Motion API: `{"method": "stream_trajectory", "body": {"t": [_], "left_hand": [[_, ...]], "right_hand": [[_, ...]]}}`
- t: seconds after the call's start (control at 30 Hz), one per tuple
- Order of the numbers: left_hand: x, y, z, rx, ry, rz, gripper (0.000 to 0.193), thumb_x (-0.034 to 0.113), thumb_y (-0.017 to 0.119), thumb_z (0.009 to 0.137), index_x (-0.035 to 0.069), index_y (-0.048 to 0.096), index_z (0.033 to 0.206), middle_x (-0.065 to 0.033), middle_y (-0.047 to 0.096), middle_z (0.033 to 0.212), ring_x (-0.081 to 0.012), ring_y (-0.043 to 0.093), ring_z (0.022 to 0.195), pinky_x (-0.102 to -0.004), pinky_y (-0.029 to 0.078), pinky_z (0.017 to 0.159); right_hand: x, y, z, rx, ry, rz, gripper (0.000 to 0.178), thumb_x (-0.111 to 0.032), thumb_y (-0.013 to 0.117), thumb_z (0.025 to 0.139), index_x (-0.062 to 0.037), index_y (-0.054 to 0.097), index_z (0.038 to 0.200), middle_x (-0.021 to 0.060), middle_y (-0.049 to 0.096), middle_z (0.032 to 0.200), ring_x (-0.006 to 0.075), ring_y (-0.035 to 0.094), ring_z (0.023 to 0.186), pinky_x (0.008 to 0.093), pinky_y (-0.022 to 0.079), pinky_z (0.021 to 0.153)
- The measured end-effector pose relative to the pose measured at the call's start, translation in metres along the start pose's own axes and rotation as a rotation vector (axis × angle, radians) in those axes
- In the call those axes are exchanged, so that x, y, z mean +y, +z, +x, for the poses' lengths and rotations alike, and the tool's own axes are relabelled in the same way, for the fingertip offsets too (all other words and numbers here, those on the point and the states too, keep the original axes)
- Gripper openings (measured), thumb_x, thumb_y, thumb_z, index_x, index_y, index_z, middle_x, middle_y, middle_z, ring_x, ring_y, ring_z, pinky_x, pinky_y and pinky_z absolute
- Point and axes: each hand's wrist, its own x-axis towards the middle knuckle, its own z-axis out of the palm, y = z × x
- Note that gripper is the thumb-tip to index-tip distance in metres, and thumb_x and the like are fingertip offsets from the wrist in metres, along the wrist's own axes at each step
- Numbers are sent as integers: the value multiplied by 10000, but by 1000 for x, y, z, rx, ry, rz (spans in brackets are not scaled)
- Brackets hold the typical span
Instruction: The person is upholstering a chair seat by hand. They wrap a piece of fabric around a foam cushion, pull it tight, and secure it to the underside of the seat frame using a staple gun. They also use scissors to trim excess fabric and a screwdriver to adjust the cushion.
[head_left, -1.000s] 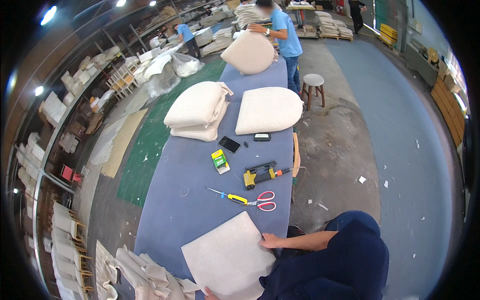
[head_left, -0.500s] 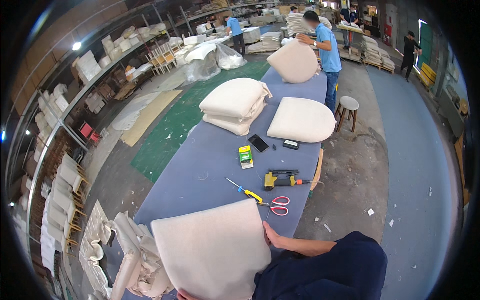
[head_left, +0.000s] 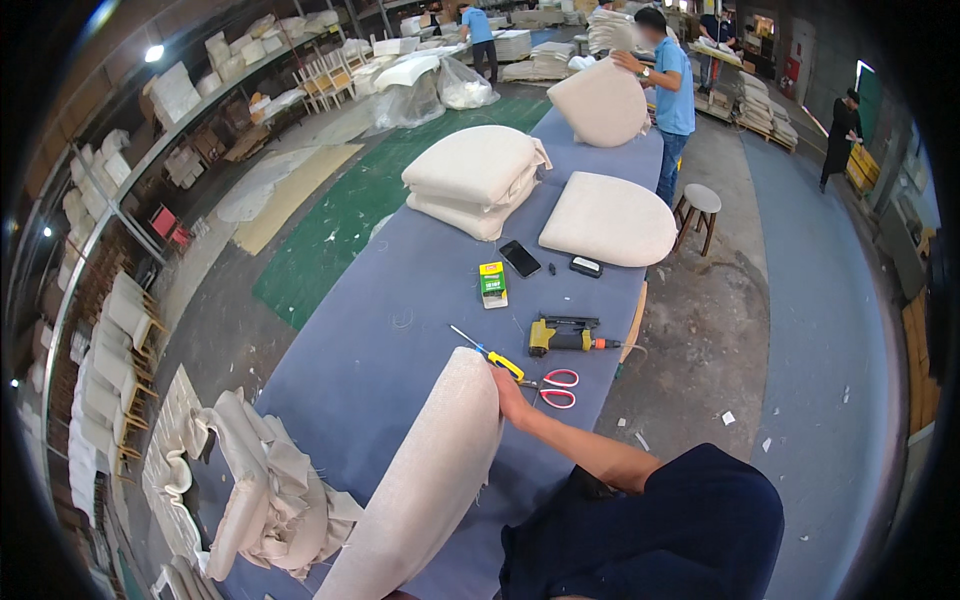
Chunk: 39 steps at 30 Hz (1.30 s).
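A cream upholstered seat cushion is tipped up onto its edge at the near side of the blue-grey table. My right hand grips its far right corner, the fingers partly hidden behind the fabric. Of my left hand only a sliver shows at the lower edge, beneath the cushion; its fingers are hidden. Just past my right hand lie a yellow-handled screwdriver and red-handled scissors. A yellow and black staple gun with a hose rests farther off.
Crumpled cream fabric is heaped at the near left. Along the table are a small green and yellow box, a phone, stacked cushions and a single cushion. A co-worker handles another cushion beyond.
The cushion has swung from lying broad face up to standing steeply on its edge. My right hand has moved up and slightly left with it; my left hand has nearly left the picture.
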Motion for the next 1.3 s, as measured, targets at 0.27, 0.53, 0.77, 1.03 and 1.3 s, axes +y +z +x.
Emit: {"method": "stream_trajectory", "body": {"t": [0.27,0.53,0.77,1.03,1.3], "left_hand": [[-5,1,1,2,-61,-196,580,420,461,1026,-5,476,1420,-228,508,1421,-398,528,1259,-557,415,1070],[10,94,39,-46,-197,-283,650,488,316,1077,-50,448,1418,-205,526,1421,-354,556,1269,-525,465,1083],[54,209,8,-378,59,-12,680,447,305,1090,-35,195,1557,-212,314,1579,-345,304,1464,-468,232,1217],[153,183,-93,-820,108,-52,749,400,559,991,-48,302,1534,-238,339,1572,-378,319,1470,-482,238,1203],[95,124,-10,-650,321,430,558,329,680,959,-53,534,1339,-237,666,1184,-359,657,1022,-478,529,872]], "right_hand": [[12,-9,-2,116,-53,-164,468,-349,379,1048,53,570,905,119,547,750,205,497,762,372,419,736],[36,-77,-66,369,-67,-228,396,-305,433,1035,33,637,1067,138,681,1010,234,573,909,402,465,878],[-38,-72,-129,42,127,-319,407,-301,436,1034,37,646,1122,161,689,1126,235,593,1017,406,467,932],[-94,30,-105,-622,-126,-886,290,-150,431,945,44,637,876,291,659,924,467,623,946,541,492,811],[-76,128,-80,-416,-445,-616,348,-294,615,842,29,621,715,215,637,696,415,651,701,517,499,656]]}}
